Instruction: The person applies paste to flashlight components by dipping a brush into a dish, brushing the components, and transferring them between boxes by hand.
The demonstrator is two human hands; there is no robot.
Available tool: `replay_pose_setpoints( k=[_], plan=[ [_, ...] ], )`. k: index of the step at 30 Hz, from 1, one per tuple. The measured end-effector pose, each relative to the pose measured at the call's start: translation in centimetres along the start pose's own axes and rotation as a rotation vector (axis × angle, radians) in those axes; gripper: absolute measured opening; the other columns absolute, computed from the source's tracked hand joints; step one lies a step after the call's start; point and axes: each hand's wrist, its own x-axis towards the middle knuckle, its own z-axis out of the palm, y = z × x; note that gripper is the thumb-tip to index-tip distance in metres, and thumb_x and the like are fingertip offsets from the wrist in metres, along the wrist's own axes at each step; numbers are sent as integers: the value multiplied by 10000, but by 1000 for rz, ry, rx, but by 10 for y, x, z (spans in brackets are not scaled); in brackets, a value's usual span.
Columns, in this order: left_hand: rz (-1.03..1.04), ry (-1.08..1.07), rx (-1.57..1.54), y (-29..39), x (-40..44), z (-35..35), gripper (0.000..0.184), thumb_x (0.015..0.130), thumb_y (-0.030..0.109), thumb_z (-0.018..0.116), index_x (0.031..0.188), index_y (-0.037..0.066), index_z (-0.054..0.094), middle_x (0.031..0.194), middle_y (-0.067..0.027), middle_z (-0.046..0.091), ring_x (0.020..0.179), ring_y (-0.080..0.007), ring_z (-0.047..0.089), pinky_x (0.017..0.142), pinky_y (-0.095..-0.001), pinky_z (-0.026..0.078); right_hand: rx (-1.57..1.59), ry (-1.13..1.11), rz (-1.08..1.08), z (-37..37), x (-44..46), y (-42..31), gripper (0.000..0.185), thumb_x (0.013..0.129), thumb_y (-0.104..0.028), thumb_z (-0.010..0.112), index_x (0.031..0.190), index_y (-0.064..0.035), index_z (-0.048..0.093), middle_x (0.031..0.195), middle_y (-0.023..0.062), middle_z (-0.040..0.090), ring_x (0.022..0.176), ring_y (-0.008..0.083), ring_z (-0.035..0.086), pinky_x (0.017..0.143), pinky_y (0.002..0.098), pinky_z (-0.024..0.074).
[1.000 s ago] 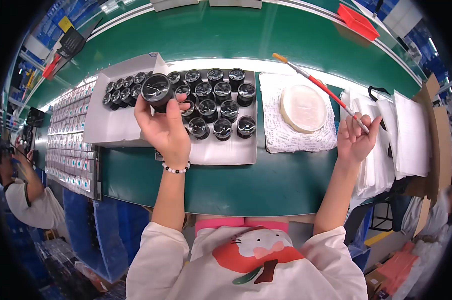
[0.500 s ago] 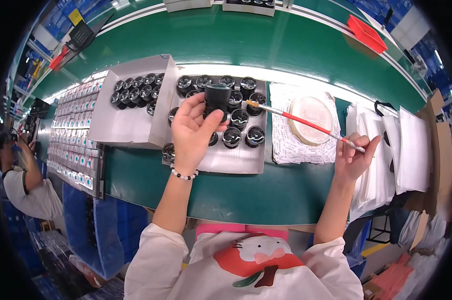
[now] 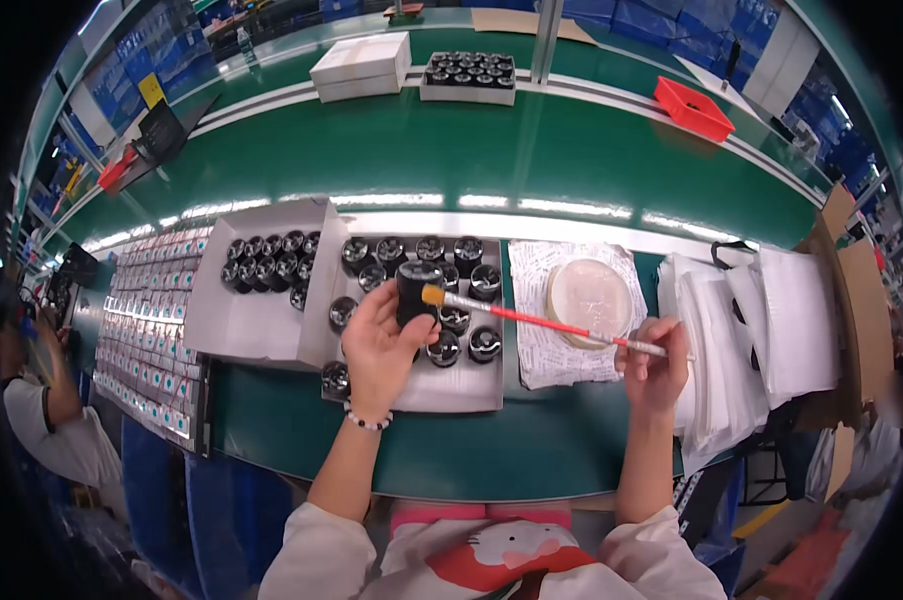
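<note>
A: What does the left hand [image 3: 376, 352] hold?

B: A black cylinder [image 3: 418, 298], grasped between thumb and fingers, raised over the tray [image 3: 462, 400] of similar cylinders.

A: And the right hand [image 3: 656, 368]?

B: It grasps a brush [image 3: 547, 322] near the end of its handle. The handle is red and silvery; the tan bristles point left and overlap the upper part of the cylinder in this view. Whether they touch it cannot be told.

A: Which parts lie about the hands?

B: On the green worktop [image 3: 422, 460], left of the tray, a white carton [image 3: 262, 335] bears more black cylinders, grouped toward its far side. Right of the tray, a round, pale dish [image 3: 590, 300] rests on a printed cloth [image 3: 528, 366]. Farther right lies a stack of white sheets [image 3: 707, 375], beside an open brown box [image 3: 865, 330].

A: And at the margins?

B: At far left, rows of small packs [image 3: 150, 325], with a co-worker [image 3: 67, 430] beyond; at upper right, a red bin [image 3: 694, 108].
</note>
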Motion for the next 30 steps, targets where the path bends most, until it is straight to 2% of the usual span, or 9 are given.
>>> replay_pose_setpoints(
  k=[3,5,10,17,23,26,30],
  plan=[
    [-49,-25,3,-1,1,-1,388,759,-48,507,1118,-79,361,976,-130,516,760,-139,567,644,-216,509,-81,-54,-27,-3,3,-1,287,876,-236,379,752,8,466,586,70,450,430,83,422,469,300,463],
    [-90,-41,-70,-2,3,-5,434,737,-45,554,1119,-101,356,1010,-146,501,810,-145,552,638,-225,505,-94,-143,-54,-10,4,-2,233,848,-190,430,768,18,495,616,80,457,456,92,434,493,310,470],
    [-68,10,-78,3,5,-8,446,713,-34,593,1098,-107,380,949,-133,537,744,-132,570,628,-213,503,-232,-211,-141,-13,6,-4,170,806,-139,494,764,17,546,637,102,475,463,117,449,505,331,477],
    [234,163,237,-4,4,-2,445,659,-13,658,1042,-99,449,940,-132,558,776,-123,569,633,-212,503,-280,-164,-98,-11,4,2,195,826,-141,481,773,31,555,659,137,514,438,137,464,490,348,487],
    [338,167,417,-5,3,-1,436,643,-5,671,1024,-92,478,890,-137,580,745,-125,581,597,-209,508,-291,-145,-68,-10,2,3,261,840,-189,477,765,50,551,660,147,536,414,142,473,471,333,492],
    [297,127,460,-3,1,-4,468,656,-55,643,1076,-74,437,980,-143,540,843,-145,558,661,-211,490,-296,-124,-54,-9,1,5,272,841,-194,476,761,54,550,658,147,536,407,140,466,464,328,491],
    [431,173,447,-7,5,-3,433,639,-11,671,1019,-92,481,845,-129,595,716,-124,590,583,-211,511,-305,-103,-68,-8,1,6,282,841,-201,476,753,57,550,653,142,536,402,138,462,457,324,489]
  ],
)
